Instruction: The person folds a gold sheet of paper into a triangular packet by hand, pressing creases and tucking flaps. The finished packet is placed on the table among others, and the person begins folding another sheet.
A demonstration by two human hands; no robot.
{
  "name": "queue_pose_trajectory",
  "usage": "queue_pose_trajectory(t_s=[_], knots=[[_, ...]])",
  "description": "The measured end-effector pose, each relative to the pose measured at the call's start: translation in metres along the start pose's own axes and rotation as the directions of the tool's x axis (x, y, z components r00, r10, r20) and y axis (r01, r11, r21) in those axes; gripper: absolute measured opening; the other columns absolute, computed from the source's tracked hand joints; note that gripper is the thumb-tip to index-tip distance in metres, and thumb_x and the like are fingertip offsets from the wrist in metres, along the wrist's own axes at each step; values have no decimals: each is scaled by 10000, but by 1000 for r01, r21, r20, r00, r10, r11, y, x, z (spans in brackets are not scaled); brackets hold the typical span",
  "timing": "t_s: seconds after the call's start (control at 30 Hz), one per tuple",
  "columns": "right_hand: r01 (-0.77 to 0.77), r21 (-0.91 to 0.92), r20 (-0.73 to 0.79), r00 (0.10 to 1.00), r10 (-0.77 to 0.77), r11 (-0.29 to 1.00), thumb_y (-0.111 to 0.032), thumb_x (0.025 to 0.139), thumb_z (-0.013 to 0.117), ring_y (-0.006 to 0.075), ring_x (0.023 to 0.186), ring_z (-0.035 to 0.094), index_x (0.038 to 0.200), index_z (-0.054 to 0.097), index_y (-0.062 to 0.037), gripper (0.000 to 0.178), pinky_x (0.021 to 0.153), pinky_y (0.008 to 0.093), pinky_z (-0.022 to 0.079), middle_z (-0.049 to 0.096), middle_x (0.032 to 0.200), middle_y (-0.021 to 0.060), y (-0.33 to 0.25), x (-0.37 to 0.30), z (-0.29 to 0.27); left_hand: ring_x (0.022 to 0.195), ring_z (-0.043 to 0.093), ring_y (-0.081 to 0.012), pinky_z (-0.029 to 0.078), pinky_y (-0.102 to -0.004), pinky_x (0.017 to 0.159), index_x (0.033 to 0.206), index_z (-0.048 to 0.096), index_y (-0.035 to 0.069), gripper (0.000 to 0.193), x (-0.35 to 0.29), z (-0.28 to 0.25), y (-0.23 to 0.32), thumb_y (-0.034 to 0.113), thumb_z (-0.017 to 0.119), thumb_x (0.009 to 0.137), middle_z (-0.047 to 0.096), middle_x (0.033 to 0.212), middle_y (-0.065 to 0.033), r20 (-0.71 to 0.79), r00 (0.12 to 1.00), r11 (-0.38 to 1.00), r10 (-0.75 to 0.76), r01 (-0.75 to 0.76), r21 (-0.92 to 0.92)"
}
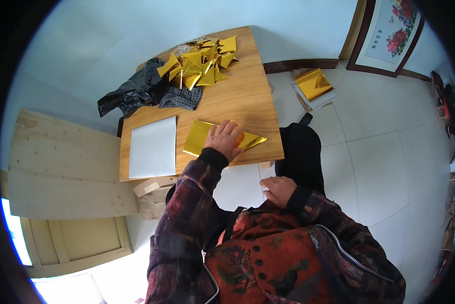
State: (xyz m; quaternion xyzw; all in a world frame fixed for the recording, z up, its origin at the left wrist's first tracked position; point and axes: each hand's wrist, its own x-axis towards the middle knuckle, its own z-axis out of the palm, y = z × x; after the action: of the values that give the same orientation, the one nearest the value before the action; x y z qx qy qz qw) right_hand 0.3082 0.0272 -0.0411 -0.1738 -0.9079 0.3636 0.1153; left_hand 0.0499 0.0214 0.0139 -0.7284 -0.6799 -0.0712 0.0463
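Observation:
My left hand [224, 138] lies over a sheet of shiny gold foil paper [196, 137] near the front edge of the wooden table, its fingers stretched out on top. The foil has slanted edges and tapers to a point on the right. An orange patch [240, 139] shows beside my fingers; how much of it my hand covers, I cannot tell. Below the table edge, above my lap, my right hand [280, 190] hangs with loosely bent fingers apart from the thumb, and nothing shows in it. Left of the gold foil lies a flat pale grey sheet [153, 147].
A heap of folded gold foil pieces [202, 62] covers the table's far end, beside a black plastic bag [136, 88] and a dark knitted cloth [182, 98]. On the floor at right sits a stack topped with gold sheets [313, 84]. A plywood board [65, 167] stands at left.

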Motion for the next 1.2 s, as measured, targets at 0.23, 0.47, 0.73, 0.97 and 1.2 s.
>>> queue_pose_trajectory(t_s=[0.23, 0.47, 0.73, 0.97, 1.2], knots=[[-32, 22, -34, 999, 33, 999, -204, 861, 602, 323, 925, 641, 1108, 582, -53, 291, 801, 429, 503, 666, 997, 151, 10, -5, -1, 1230, 471, -289, 344, -450, 1045, 1191, 590, 138, 565, 20, -9, -7, 424, 752, 732, 573, 1168, -94, 352, 917, 981, -185, 192, 15], [-113, 389, 21, 993, 114, 914, -170, 875, 607, 304, 1008, 640, 1237, 543, -29, 394, 874, 369, 514, 631, 1138, 172, -3, 10, -8, 973, 643, -337, 500, -445, 829, 1007, 678, 68, 501, 9, -6, -16, 518, 665, 788, 690, 969, -167, 335, 759, 798, -558, 602, -35], [-317, 688, 297, 944, 146, 653, -129, 928, 611, 196, 1088, 585, 1342, 470, -1, 456, 864, 287, 488, 505, 1327, 136, -29, 60, 14, 917, 661, -358, 514, -450, 789, 944, 688, 59, 470, -7, -2, -35, 507, 645, 805, 697, 914, -184, 328, 642, 669, -694, 742, -37], [-8, 180, -193, 980, 43, 984, -6, 814, 564, 345, 863, 627, 901, 629, -31, 111, 749, 398, 493, 652, 903, 157, 8, 105, -37, 964, 595, -337, 483, -436, 784, 965, 597, 73, 320, -30, 9, -32, 301, 708, 770, 629, 1006, -135, -89, 760, 764, -644, 632, -128], [-132, -233, -194, 977, 87, 963, -27, 800, 600, 340, 921, 599, 882, 631, -66, 95, 780, 429, 485, 621, 976, 126, 33, 144, -79, 1019, 548, -300, 472, -411, 874, 999, 647, 81, 200, -33, 34, -29, 93, 597, 806, 580, 1086, -84, -291, 899, 930, -328, 252, -267]])
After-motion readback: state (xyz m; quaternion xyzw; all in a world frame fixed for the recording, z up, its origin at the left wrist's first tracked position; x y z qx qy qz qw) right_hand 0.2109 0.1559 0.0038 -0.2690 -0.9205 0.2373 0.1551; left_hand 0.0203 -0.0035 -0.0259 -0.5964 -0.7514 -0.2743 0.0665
